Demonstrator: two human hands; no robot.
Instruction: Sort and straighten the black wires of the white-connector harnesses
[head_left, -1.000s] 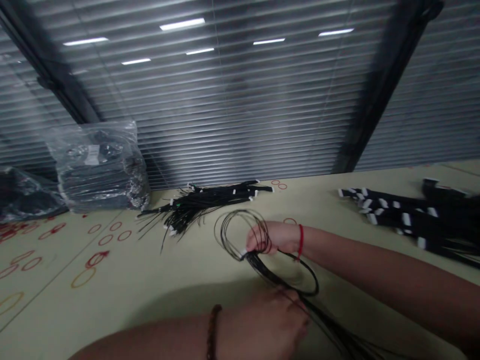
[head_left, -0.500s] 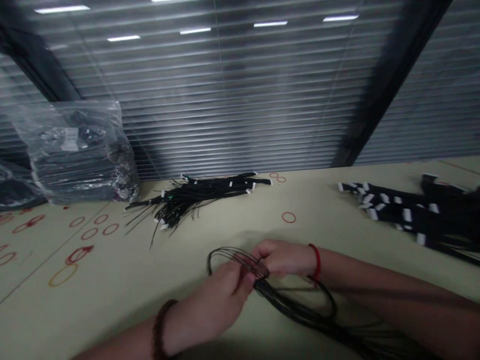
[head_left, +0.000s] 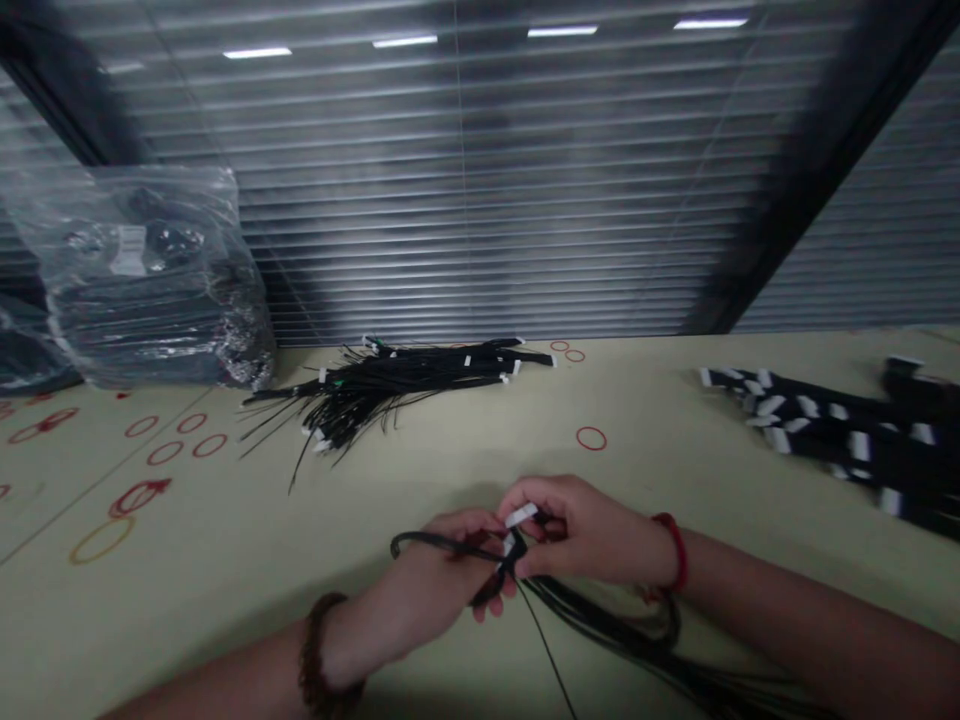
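A bundle of thin black cables (head_left: 600, 612) runs from between my hands down to the lower right, over the table. My left hand (head_left: 446, 570) is closed round the bundle near its upper end, and a dark loop sticks out over its back to the left. My right hand (head_left: 581, 530) pinches the same end from the right, beside a white connector (head_left: 521, 515). A second white piece shows just below it, between the fingers. One single cable hangs apart toward the bottom edge. My palms hide part of the grip.
Black cables with white ends (head_left: 397, 375) lie in a pile by the window blinds (head_left: 465, 200). Another dark pile with white connectors (head_left: 825, 420) lies at right. A clear plastic bag (head_left: 150, 290) stands at back left. Red rubber bands (head_left: 591, 438) are scattered on the table.
The fan of thin cables above my left hand has become one narrow loop. White connector pieces now show between my fingers. My right hand has turned, and the view has shifted slightly.
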